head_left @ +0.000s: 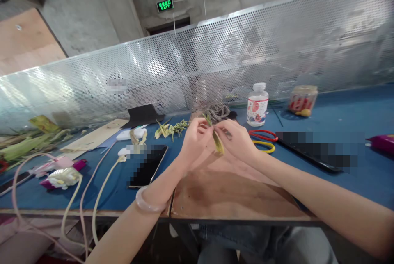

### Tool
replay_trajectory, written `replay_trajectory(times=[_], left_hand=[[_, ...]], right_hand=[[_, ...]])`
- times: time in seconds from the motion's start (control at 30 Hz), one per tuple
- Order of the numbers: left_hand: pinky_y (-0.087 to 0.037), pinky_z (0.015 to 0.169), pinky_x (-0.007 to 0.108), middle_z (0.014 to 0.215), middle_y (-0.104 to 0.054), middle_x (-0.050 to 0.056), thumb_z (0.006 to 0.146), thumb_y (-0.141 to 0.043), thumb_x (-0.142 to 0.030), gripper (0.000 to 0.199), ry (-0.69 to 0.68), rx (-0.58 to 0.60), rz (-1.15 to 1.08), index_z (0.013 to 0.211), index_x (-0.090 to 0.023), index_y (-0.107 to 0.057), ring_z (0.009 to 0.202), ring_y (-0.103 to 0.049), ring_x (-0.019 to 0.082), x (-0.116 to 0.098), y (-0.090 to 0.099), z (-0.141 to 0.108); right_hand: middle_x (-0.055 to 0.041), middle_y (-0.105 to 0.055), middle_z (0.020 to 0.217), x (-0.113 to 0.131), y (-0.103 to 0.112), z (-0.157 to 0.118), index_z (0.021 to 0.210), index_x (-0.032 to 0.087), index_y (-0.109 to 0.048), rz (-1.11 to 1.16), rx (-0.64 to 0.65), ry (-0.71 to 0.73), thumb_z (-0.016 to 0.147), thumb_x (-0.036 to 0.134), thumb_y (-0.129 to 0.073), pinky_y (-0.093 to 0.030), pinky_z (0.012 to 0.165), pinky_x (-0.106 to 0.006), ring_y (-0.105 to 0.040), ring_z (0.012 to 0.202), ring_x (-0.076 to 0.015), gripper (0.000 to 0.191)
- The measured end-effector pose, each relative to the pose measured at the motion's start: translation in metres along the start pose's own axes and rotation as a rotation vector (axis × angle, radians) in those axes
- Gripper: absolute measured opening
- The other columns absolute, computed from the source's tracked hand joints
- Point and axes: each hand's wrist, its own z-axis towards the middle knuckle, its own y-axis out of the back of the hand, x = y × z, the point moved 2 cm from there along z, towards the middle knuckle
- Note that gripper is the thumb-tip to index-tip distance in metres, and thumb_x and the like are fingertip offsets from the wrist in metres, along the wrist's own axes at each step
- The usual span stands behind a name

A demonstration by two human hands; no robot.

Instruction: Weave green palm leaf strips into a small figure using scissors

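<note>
Pinching a narrow leaf strip (pixel 219 147) between fingertips, the left hand (pixel 195 139) and the right hand (pixel 238 139) meet over the middle of the wooden board (pixel 227 198). Both look closed on it, fingers curled and nearly touching, though the exact grip of each thumb is hard to make out from where I stand.

The strip lies between the two hands, neither clearly nearer overall. Its long axis slants from far left to near right: the green end points up and away, beside the left fingers, while the yellow end hangs down toward the person, free of the fingers and a little closer to the right hand.

Just beyond the hands sits a coil of grey cord (pixel 218 111). Left of it lie some leafy scraps (pixel 172 129), and nearer on that side a dark phone (pixel 152 169), beside the left forearm with its pale bracelet (pixel 149 203). Just right of the right hand are a red loop (pixel 267 132) and a yellow loop (pixel 273 148); farther back stand a white-capped bottle (pixel 257 108) and a jar (pixel 303 101). Dry husks (pixel 30 147) spread at the far left, and a perforated metal screen (pixel 221 51) closes off the back.
</note>
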Motion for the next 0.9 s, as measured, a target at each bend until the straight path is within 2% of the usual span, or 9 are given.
replay_trajectory(times=[0.17,0.4,0.73,0.9], left_hand=[[-0.049,0.081,0.030,0.096,-0.063,0.006,0.085,-0.053,-0.030,0.018,-0.012,0.108,-0.084,0.098,-0.018,-0.058,0.087,-0.061,0.015,0.009,-0.003,0.003],[-0.050,0.075,0.028,0.093,-0.064,0.006,0.083,-0.055,-0.031,0.017,0.016,0.067,-0.119,0.094,-0.018,-0.059,0.082,-0.062,0.014,0.017,-0.002,0.005],[-0.047,0.071,0.027,0.085,-0.063,0.004,0.082,-0.056,-0.029,0.015,0.078,0.059,-0.072,0.091,-0.018,-0.055,0.075,-0.060,0.013,0.019,0.000,0.005],[-0.047,0.068,0.027,0.082,-0.062,0.003,0.081,-0.056,-0.030,0.015,0.107,0.058,-0.080,0.091,-0.018,-0.055,0.072,-0.060,0.013,0.018,0.000,0.005]], right_hand=[[-0.0073,-0.066,0.083,-0.006,-0.001,0.001,0.084,0.018,-0.063,0.051,-0.001,-0.059,0.087,0.021,-0.048,-0.047,0.069,-0.030,-0.060,0.076,-0.0182,0.016],[-0.0077,-0.067,0.083,-0.009,-0.001,0.001,0.085,0.017,-0.065,0.048,0.007,-0.065,0.085,0.020,-0.051,-0.048,0.072,-0.033,-0.060,0.079,-0.0193,0.014],[-0.0038,-0.066,0.076,-0.005,0.001,0.003,0.076,0.019,-0.064,0.126,-0.005,-0.240,0.080,0.022,-0.057,-0.046,0.064,-0.029,-0.060,0.071,-0.0166,0.008],[-0.0045,-0.067,0.079,-0.006,0.001,0.002,0.078,0.018,-0.063,0.128,0.004,-0.223,0.083,0.024,-0.054,-0.045,0.066,-0.029,-0.059,0.072,-0.0164,0.011]])
